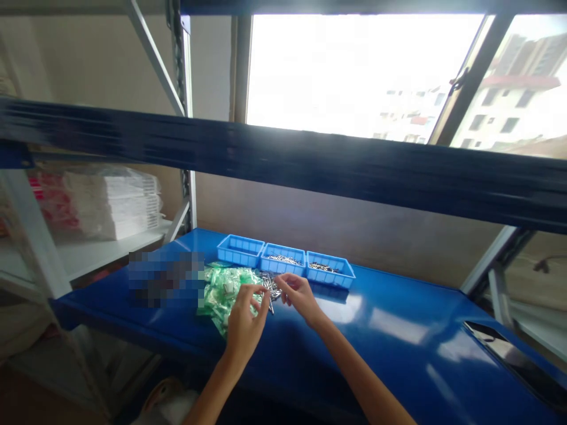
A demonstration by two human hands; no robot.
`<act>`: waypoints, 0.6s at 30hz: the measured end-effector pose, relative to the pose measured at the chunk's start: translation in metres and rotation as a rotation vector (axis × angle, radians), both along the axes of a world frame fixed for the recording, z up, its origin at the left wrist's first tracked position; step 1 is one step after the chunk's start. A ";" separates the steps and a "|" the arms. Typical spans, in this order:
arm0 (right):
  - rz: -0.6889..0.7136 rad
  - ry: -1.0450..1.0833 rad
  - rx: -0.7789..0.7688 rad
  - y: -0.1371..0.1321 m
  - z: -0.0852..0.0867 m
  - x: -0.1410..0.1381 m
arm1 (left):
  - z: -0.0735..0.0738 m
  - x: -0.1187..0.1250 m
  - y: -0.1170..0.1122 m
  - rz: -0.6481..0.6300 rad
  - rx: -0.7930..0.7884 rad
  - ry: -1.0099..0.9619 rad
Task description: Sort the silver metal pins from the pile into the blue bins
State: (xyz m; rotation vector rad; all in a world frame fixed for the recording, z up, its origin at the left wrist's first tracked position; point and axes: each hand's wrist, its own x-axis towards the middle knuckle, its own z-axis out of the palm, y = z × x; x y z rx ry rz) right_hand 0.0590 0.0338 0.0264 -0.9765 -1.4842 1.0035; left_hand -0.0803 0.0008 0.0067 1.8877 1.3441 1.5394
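My left hand (247, 313) is over the right edge of a heap of green-and-clear plastic bags (217, 295). Its thumb and fingers curl together in a pinch; what lies between them is too small to make out. My right hand (302, 298) is just to the right, also pinched, with its fingertips at a loose pile of small metal pins or screws (271, 308). Whether it holds one of them is hidden. Behind the hands, a blue tray (283, 268) and a second blue tray (328, 278) contain similar slim metal pieces.
A third blue tray (241, 255) stands at the left end of the row. A dark, flat, glossy object (509, 354) lies on the blue tabletop (390, 360) at right. A blue shelf beam (283, 156) crosses above. Wrapped white goods (128, 203) sit on a side shelf.
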 end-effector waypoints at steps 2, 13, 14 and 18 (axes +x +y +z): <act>-0.075 0.019 -0.007 0.005 -0.002 0.006 | -0.002 0.001 0.000 -0.002 0.008 0.036; -0.448 -0.038 0.086 0.024 -0.007 0.034 | -0.008 0.010 -0.013 -0.181 0.137 0.410; -0.464 -0.040 0.091 0.027 -0.008 0.035 | -0.008 0.011 -0.013 -0.183 0.127 0.417; -0.399 -0.048 0.110 0.036 -0.008 0.036 | -0.010 0.011 -0.010 -0.186 0.107 0.427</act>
